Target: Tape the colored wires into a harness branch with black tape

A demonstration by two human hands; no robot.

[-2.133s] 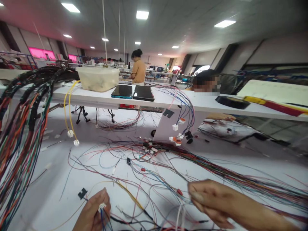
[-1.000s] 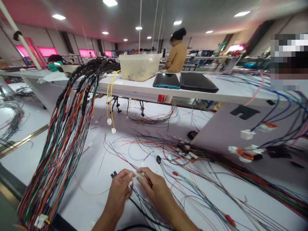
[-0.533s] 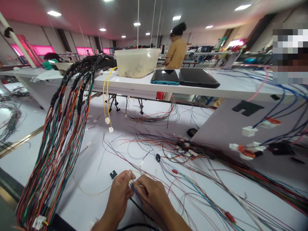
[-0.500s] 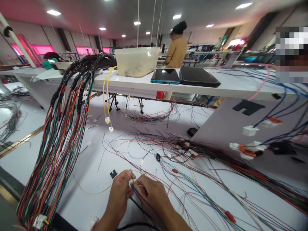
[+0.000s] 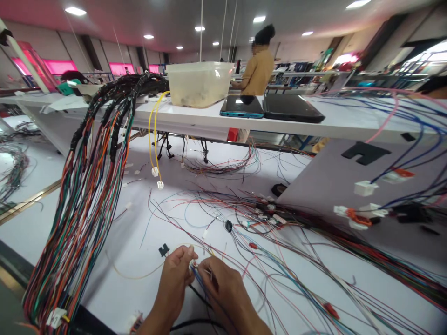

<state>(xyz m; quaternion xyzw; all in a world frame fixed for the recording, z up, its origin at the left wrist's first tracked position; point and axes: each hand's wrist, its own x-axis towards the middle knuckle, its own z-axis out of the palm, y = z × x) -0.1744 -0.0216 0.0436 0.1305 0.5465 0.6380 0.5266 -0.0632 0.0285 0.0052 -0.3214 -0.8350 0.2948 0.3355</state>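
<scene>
Left hand (image 5: 173,279) and right hand (image 5: 223,291) drawn close together low in view, almost touching, fingertips pinched on a small white wire connector (image 5: 193,264), blue and black leads (image 5: 199,284) trailing from it past the right hand's wrist. Just beyond the left hand, a black comb-shaped plastic clip (image 5: 164,250) on the white workbench (image 5: 132,232); left of that hand, a thick multicoloured wiring harness (image 5: 91,218). A close, steady pinch well suited to so small a housing, with leads kept untwisted.
</scene>
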